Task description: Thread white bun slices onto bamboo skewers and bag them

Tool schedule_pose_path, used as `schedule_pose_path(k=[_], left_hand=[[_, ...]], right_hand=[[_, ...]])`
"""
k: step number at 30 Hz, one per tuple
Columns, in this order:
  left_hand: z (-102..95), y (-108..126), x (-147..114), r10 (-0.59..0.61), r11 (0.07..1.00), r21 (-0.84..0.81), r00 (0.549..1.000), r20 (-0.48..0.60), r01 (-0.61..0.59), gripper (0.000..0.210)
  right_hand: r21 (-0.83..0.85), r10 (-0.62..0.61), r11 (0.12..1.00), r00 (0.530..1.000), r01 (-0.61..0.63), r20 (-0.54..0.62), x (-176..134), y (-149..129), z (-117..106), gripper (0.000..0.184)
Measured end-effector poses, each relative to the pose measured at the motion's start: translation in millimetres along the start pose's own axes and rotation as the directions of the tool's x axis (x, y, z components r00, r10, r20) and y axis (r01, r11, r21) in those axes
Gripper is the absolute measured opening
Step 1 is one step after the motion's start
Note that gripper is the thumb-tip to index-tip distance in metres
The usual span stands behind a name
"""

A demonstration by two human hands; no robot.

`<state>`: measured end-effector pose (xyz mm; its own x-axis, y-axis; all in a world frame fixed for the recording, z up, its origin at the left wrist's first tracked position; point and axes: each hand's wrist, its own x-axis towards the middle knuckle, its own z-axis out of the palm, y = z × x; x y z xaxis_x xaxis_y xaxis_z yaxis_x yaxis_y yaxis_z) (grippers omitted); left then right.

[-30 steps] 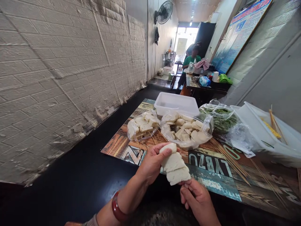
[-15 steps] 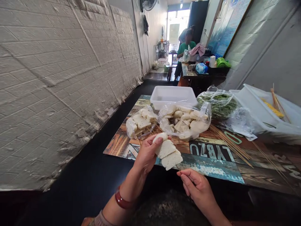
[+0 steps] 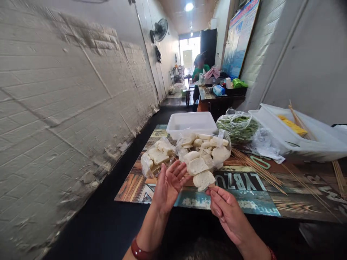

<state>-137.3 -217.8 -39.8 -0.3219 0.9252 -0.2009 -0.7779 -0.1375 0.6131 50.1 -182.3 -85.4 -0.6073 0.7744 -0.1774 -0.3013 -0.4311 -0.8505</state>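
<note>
My right hand [image 3: 225, 207] pinches the lower end of a skewer threaded with several flat white slices [image 3: 202, 177], which look like fish cake or tofu. Palm up, with its fingers spread, my left hand [image 3: 170, 184] is just left of the slices and holds nothing. Behind the skewer lies a clear plastic bag of loose white pieces [image 3: 204, 142]. To the left, another bag [image 3: 157, 155] has white slices in it, with thin sticks poking out toward me.
A white plastic tub [image 3: 191, 122] stands behind the bags. Rightward are bagged greens [image 3: 238, 127], bare bamboo skewers [image 3: 260, 169], green-handled scissors [image 3: 260, 162] and a large white bin [image 3: 311, 133] holding yellow food. A person [image 3: 200, 72] is in the background.
My left hand has let go of the slices and opened beside them. The skewer stays in my right hand. The view has tilted up and turned slightly right.
</note>
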Motion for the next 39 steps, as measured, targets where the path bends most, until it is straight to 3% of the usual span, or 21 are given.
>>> schedule_pose_path(k=[5, 9, 13, 18, 24, 27, 31, 34, 36, 37, 39], left_hand=[[3.7, -10.6, -5.5, -0.064, 0.997, -0.04, 0.994, 0.089, 0.067, 0.056], [9.9, -13.1, -10.4, -0.077, 0.995, -0.049, 0.985, 0.152, 0.085, 0.061], [14.9, -16.6, -14.3, -0.046, 0.999, -0.011, 0.986, 0.161, 0.049, 0.062], [13.2, -28.5, -16.3, 0.047, 0.994, 0.094, 0.999, 0.026, -0.049, 0.048], [3.2, -32.4, -15.6, 0.121, 0.989, 0.082, 0.993, -0.005, -0.12, 0.042], [2.7, -31.0, -15.7, 0.149, 0.987, 0.063, 0.989, -0.012, -0.148, 0.042], [1.4, -18.0, -20.9, 0.137, 0.989, 0.043, 0.988, 0.071, -0.141, 0.051], [-9.7, 5.0, -29.4, 0.191, 0.965, 0.176, 0.98, 0.048, -0.196, 0.052], [-23.7, 26.1, -34.1, 0.333, 0.893, 0.33, 0.943, -0.029, -0.305, 0.046], [-32.4, 37.7, -34.9, 0.43, 0.837, 0.403, 0.9, -0.069, -0.369, 0.044], [-51.5, 61.8, -32.3, 0.618, 0.699, 0.545, 0.774, -0.137, -0.462, 0.041]], right_hand=[[0.151, 0.035, 0.987, 0.997, -0.045, 0.071, 4.0, -4.4, 10.6, 0.033], [0.17, 0.053, 0.983, 0.995, -0.067, 0.085, 2.5, -1.3, 12.3, 0.03], [0.006, 0.016, 1.0, 0.999, -0.016, 0.035, 2.8, 4.0, 14.1, 0.037], [-0.328, -0.036, 0.944, 0.999, 0.035, 0.004, 1.7, 17.5, 14.9, 0.046], [-0.487, -0.053, 0.871, 0.998, 0.068, 0.044, -4.7, 34.5, 10.0, 0.053], [-0.52, -0.088, 0.851, 0.996, 0.073, -0.006, -6.2, 36.2, 11.9, 0.053], [-0.432, -0.045, 0.901, 0.999, 0.037, -0.009, -1.2, 23.0, 12.1, 0.055], [-0.347, -0.04, 0.937, 0.999, 0.026, -0.032, 3.7, 5.9, 12.2, 0.054], [-0.311, -0.041, 0.95, 0.998, 0.021, -0.056, 6.0, -4.5, 15.3, 0.053], [-0.298, -0.033, 0.954, 0.998, 0.013, -0.06, 7.2, -8.6, 18.0, 0.052], [-0.278, 0.001, 0.961, 0.999, -0.013, -0.045, 10.3, -14.2, 25.2, 0.05]])
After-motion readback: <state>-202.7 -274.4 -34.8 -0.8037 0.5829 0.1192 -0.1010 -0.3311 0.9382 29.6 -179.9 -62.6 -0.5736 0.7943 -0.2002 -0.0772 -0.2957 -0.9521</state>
